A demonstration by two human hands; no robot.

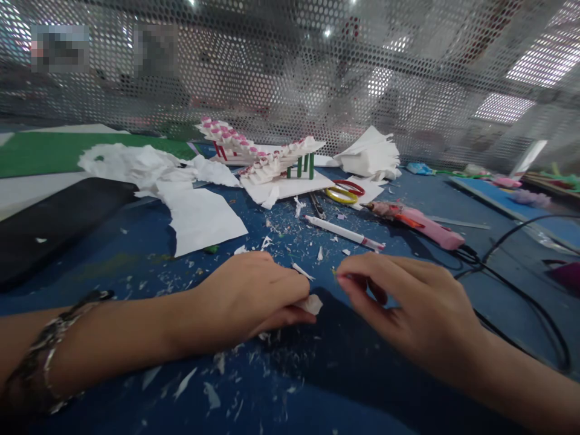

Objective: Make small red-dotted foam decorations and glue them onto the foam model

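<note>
My left hand (267,290) is closed, thumb against fingers, around a small crumpled piece of white paper (313,304). Just to its right, my right hand (412,302) has thumb and fingertips pinched together; whatever they hold, if anything, is too small to make out. Between and beyond the hands, a white marker (342,232) lies among paper scraps (302,270). Farther back stands a stepped white model (276,166) with pink-topped steps and red and green posts on a white base.
A pink glue gun (428,226) with a black cable (530,290) lies at right, beside scissors (342,194) with yellow and red handles. Crumpled tissue (136,163), a white sheet (203,220) and a black phone (58,223) occupy the left. A perforated metal screen (281,78) rises behind.
</note>
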